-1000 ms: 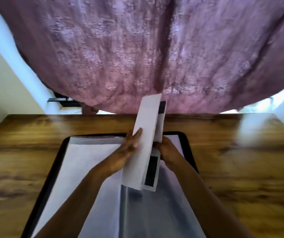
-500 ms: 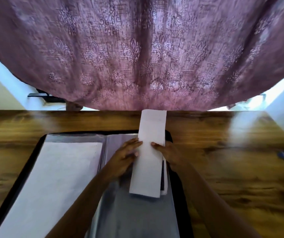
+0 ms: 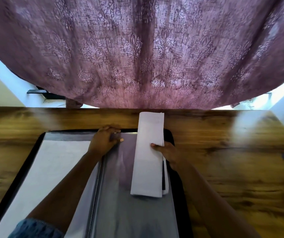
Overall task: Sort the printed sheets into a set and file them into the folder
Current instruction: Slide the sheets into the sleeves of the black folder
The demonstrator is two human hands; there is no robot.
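Folded sheets [image 3: 147,152] over open folder [image 3: 179,200]

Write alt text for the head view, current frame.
The right hand holds a stack of white sheets over the right side of an open black folder, while the left hand pinches the top edge of a clear sleeve inside it. The folder lies on a wooden table, with a mauve patterned curtain hanging behind.

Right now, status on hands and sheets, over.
Left hand pinches clear sleeve top edge. Right hand holds sheet stack above open folder. Sheets not yet filed. Nothing seen blocking.
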